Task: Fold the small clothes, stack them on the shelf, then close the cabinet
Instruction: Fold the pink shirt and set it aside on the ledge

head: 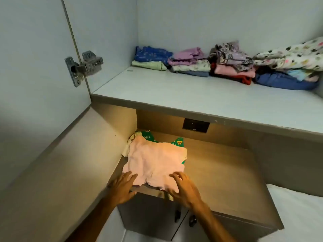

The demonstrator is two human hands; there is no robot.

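Observation:
A small pale pink garment (153, 161) lies spread flat on the wooden counter (227, 172), on top of a green printed piece (178, 142). My left hand (122, 186) rests at the garment's near left corner, fingers apart. On its near right edge my right hand (183, 188) lies flat with spread fingers. Neither hand grips the cloth. Above, the white shelf (174, 98) carries several stacks of folded clothes (227, 65) along its back wall.
The cabinet door (35, 67) stands open at the left, with a metal hinge (82, 67). A dark socket plate (195, 125) sits under the shelf. Below the counter are two doors with dark knobs (192, 220). A white bed surface (297, 215) lies at the right.

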